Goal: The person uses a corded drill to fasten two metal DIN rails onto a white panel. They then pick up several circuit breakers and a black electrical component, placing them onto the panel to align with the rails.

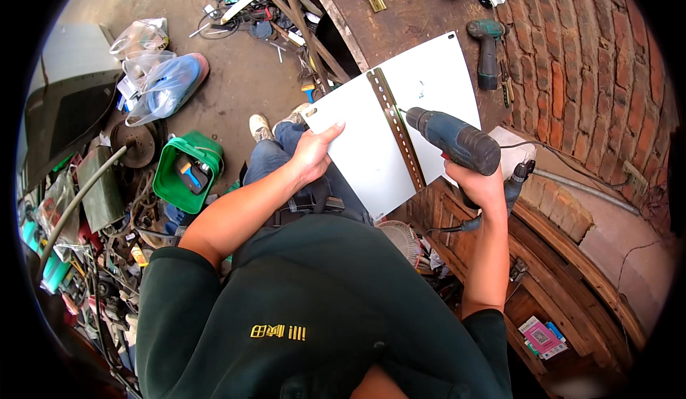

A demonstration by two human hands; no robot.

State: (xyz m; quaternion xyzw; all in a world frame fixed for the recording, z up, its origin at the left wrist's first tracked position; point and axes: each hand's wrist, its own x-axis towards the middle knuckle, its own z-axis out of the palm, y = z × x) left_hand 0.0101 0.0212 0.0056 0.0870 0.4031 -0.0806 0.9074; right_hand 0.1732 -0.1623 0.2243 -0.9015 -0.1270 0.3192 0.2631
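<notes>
A white panel (350, 141) with holes near its corners leans across my lap, tilted. Along its middle runs a slotted metal rail (404, 141). My left hand (314, 154) grips the panel's left edge, with the thumb on the white face. In my right hand (481, 186) is a dark blue cordless drill (457, 139), held by its handle. Its chuck points left toward the rail, and the bit's tip is at or very near the rail's right edge; contact is hard to tell. My right fingers are partly hidden behind the drill body.
A teal-and-black cordless tool (487, 52) lies beside the brick wall (572, 63). A corded power tool (516, 184) rests near my right wrist. To my left stand a green bucket (166, 184), plastic bags (153, 88) and piled scrap. Wooden strips (296, 13) lean ahead.
</notes>
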